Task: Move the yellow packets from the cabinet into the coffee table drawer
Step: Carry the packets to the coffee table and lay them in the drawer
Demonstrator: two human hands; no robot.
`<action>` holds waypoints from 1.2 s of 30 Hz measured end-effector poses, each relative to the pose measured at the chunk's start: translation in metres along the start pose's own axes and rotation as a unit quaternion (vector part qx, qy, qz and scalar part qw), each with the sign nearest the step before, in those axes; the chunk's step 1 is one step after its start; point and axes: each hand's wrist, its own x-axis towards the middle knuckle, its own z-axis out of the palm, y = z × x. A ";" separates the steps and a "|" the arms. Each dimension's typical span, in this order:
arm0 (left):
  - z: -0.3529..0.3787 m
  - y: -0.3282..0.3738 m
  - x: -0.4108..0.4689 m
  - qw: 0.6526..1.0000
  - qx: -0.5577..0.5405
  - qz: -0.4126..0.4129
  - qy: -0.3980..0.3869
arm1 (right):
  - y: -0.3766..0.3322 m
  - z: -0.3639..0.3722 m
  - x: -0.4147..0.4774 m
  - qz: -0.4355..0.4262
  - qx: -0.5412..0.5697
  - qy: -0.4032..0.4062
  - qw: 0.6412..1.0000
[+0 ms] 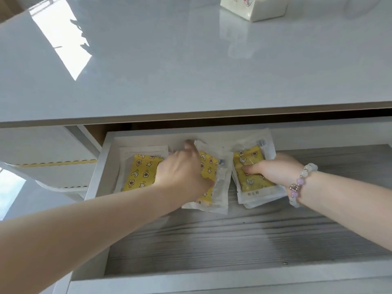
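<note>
Left hand covering middle packet, grip unclear, right hand gripping right stack

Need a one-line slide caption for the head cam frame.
Open coffee table drawer: left hand holds the middle yellow packet, right hand touches the right stack.

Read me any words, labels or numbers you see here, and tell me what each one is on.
Carton: red print, perhaps "4", too blurred and cropped to be sure.
Right packet: small dark print on its white strip, too blurred to read.
Nothing else bears readable text.
</note>
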 end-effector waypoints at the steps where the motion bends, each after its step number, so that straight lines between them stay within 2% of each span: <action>1: -0.004 0.000 0.001 0.999 0.047 0.007 0.002 | -0.002 0.001 -0.002 0.000 0.002 0.000 1.000; 4: -0.010 -0.001 0.002 0.993 0.117 0.008 -0.007 | -0.003 0.002 -0.008 -0.002 -0.001 -0.004 1.000; 9: -0.015 -0.008 -0.003 0.993 0.119 -0.004 0.014 | -0.009 -0.005 -0.013 -0.004 0.007 0.006 1.000; 15: -0.007 -0.016 -0.008 0.987 0.160 0.014 -0.003 | -0.012 -0.002 -0.019 -0.021 0.028 -0.012 0.999; 19: -0.003 -0.013 -0.008 0.949 0.302 0.094 0.011 | -0.011 -0.001 -0.019 -0.029 0.056 -0.007 0.998; 22: -0.005 -0.014 -0.007 0.923 0.353 0.154 0.012 | -0.011 0.000 -0.018 -0.032 0.063 -0.011 0.997; 25: -0.008 -0.017 -0.013 0.862 0.423 0.270 0.066 | -0.010 -0.002 -0.019 -0.034 0.062 -0.014 0.997; 26: -0.009 -0.017 -0.015 0.846 0.433 0.306 0.057 | -0.009 -0.002 -0.019 -0.034 0.067 -0.013 0.997; 27: -0.007 -0.019 -0.017 0.848 0.420 0.322 0.014 | -0.009 -0.002 -0.019 -0.034 0.074 -0.015 0.997; 29: -0.003 -0.024 -0.019 0.867 0.400 0.280 -0.104 | -0.007 -0.002 -0.016 -0.033 0.089 -0.013 0.995; 32: 0.003 -0.024 -0.019 0.858 0.425 0.262 -0.120 | -0.006 0.000 -0.014 -0.033 0.108 -0.021 0.993; 36: 0.006 -0.020 -0.020 0.866 0.420 0.235 -0.140 | -0.007 0.003 -0.012 -0.039 0.131 -0.047 0.990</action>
